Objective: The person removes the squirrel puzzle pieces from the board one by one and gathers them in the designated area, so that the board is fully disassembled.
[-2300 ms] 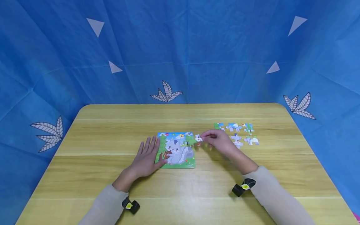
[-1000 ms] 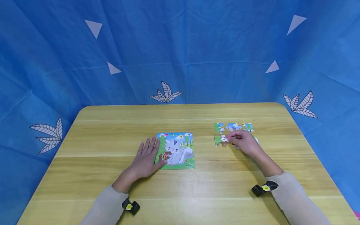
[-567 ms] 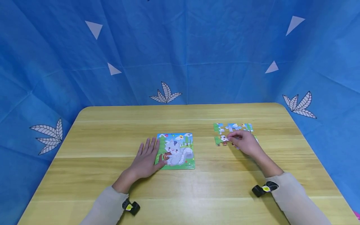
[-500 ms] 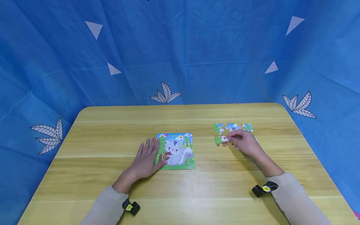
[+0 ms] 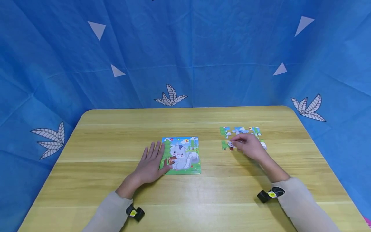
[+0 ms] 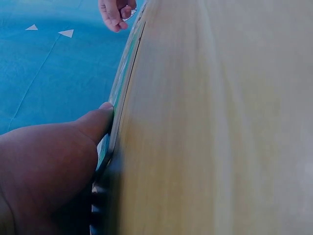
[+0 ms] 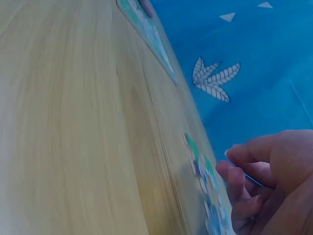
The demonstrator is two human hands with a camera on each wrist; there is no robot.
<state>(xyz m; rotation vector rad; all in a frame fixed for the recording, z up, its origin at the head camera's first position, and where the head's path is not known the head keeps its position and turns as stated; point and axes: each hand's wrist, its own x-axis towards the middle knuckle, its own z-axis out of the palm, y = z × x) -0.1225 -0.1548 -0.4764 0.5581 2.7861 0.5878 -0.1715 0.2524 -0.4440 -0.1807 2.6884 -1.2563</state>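
My left hand lies flat with spread fingers along the left side of the squirrel picture board, its thumb over the board's lower left part. In the left wrist view the thumb presses on the board's edge. My right hand pinches a puzzle piece between thumb and fingers; only its thin edge shows in the right wrist view. The fingertips are over the lower row of loose pieces, right beside a green piece. The hand hides part of that row.
Three pieces, a green and blue one, a blue one and a tree piece, make up the row behind. Another piece shows right of my right hand. A blue curtain surrounds the wooden table.
My right hand has moved right from beside the board to the loose pieces, taking along a white-faced piece. Over the last half second it has shifted slightly left. My left hand has stayed put.
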